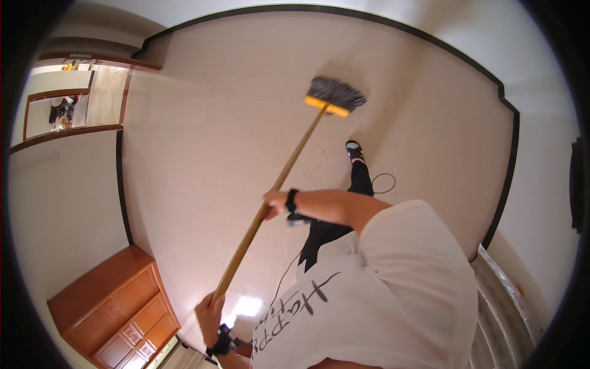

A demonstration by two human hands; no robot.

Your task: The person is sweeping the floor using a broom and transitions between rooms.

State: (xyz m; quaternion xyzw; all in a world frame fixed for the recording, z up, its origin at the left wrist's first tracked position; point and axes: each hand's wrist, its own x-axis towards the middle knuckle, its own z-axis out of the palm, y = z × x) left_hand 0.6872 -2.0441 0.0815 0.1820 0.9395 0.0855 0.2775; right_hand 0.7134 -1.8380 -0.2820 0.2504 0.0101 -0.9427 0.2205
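Note:
A broom with a long wooden handle [297, 153] slants across the floor from lower left to upper middle. Its yellow head with dark grey bristles [337, 93] is at the far end, with the bristles against or just above the floor. My right hand [276, 203], with a black band at the wrist, is wrapped round the middle of the handle. Lower down, my left hand [209, 312] grips the handle's near end; a black device is strapped to that wrist. My right foot in a dark slipper [354, 150] is forward, and the other slipper [298, 219] is partly hidden behind my right forearm.
Pale, glossy floor [203, 154] is bounded by walls with a dark skirting board [424, 35]. A thin dark cable [384, 182] loops beside my leg. Left stands a reddish-brown wooden cabinet [117, 304]; beyond it is an opening in the wall. Plastic-covered furniture [491, 313] lies lower right.

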